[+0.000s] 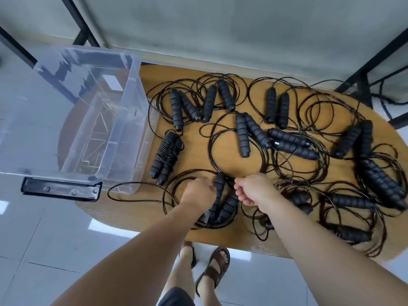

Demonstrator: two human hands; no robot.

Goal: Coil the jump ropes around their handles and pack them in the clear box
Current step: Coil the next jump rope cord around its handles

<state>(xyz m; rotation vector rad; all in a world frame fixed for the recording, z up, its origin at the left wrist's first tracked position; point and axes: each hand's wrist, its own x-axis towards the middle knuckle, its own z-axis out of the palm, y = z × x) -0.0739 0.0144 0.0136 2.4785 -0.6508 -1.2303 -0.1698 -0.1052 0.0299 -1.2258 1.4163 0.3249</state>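
A pair of handles (217, 202) is lying near the worktop's (194, 151) front edge; the left grip (198, 192) is curling beside them, the right grip (249, 188) pinching their cord (212, 149). The clear box (88, 120) is sitting at the left end, one coiled rope (165, 157) beside it.

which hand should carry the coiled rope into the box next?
Left, probably. The coiled rope lies left of the left hand, beside the box. The right hand is farther away and grips cord.
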